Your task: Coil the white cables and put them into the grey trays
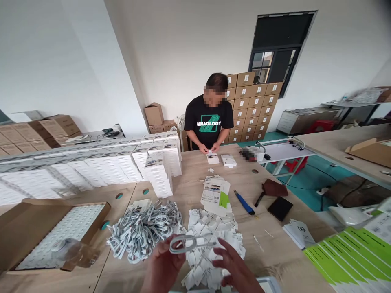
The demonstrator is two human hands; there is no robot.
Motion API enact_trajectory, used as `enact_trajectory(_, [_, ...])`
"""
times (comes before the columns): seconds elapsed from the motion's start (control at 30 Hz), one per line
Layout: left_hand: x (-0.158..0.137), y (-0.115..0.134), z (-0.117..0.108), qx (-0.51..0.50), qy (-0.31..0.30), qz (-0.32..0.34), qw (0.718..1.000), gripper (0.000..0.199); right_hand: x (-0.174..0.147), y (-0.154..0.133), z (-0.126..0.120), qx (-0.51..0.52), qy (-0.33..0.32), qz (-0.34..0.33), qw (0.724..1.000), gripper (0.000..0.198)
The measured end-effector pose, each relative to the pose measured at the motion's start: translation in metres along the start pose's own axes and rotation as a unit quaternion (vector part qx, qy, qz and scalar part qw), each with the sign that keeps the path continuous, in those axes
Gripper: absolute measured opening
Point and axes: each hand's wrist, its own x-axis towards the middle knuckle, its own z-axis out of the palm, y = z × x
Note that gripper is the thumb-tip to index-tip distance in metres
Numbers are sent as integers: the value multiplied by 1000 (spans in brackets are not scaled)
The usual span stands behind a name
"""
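Note:
My left hand [165, 264] and my right hand [235, 268] together hold a coiled white cable [187, 243] low in the view, one hand at each end. Under them lies a heap of small white card inserts [214, 232]. To the left is a tangle of bundled white cables [142, 230]. A flat white and green package [215, 195] lies just beyond the inserts.
A person in a black T-shirt [209, 122] stands across the wooden table [275, 252] handling small white boxes [213, 158]. Stacked white boxes [159, 162] fill the left. An open carton [55, 232], blue knife [244, 202], black wallets [279, 207], green sheets [351, 256] lie around.

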Motion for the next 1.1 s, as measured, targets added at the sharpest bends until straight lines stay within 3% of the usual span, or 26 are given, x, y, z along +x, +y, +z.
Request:
enact_trajectory(0.07, [-18, -15, 4, 2, -41, -43, 998, 25, 8, -30, 10, 48, -123, -11, 991, 70])
enact_trajectory(0.13, [-33, -22, 6, 24, -94, -66, 993, 23, 7, -58, 12, -23, -195, -17, 980, 52])
enact_trajectory(0.23, [-53, -24, 4, 105, -138, -129, 976, 34, 0, -86, 7, -144, -216, -86, 962, 28])
enact_trajectory(0.3, [-61, -28, 2, 170, -130, -175, 961, 38, -3, -94, 2, -217, -232, -161, 934, 20])
enact_trajectory(0.37, [-64, -36, 0, 220, -94, -174, 955, 42, -1, -94, 1, -317, -238, -249, 883, 18])
enact_trajectory(0.47, [-61, -52, -3, 294, -8, -87, 952, 49, 1, -88, 7, -491, -189, -355, 773, 17])
enact_trajectory(0.53, [-57, -61, -5, 354, 45, -35, 934, 52, -3, -84, 15, -585, -154, -359, 711, 16])
enact_trajectory(0.57, [-55, -65, -5, 369, 63, -23, 927, 53, -6, -82, 19, -607, -144, -337, 705, 16])
enact_trajectory(0.63, [-53, -71, -7, 354, 79, -20, 932, 53, -15, -82, 26, -589, -133, -271, 750, 14])
enact_trajectory(0.73, [-51, -79, -9, 285, 72, -50, 955, 53, -26, -80, 34, -457, -117, -184, 862, 14])
enact_trajectory(0.83, [-47, -84, -13, 254, 59, -79, 962, 59, -27, -69, 40, -309, -125, -147, 931, 20])
enact_trajectory(0.93, [-44, -83, -17, 232, 36, -100, 967, 63, -22, -49, 43, -155, -145, -88, 973, 27])
enact_trajectory(1.0, [-44, -82, -18, 221, 9, -114, 969, 62, -20, -37, 45, -72, -150, -33, 985, 32])
enact_trajectory(1.1, [-46, -79, -18, 221, -14, -115, 968, 59, -21, -27, 46, -64, -138, -3, 988, 36])
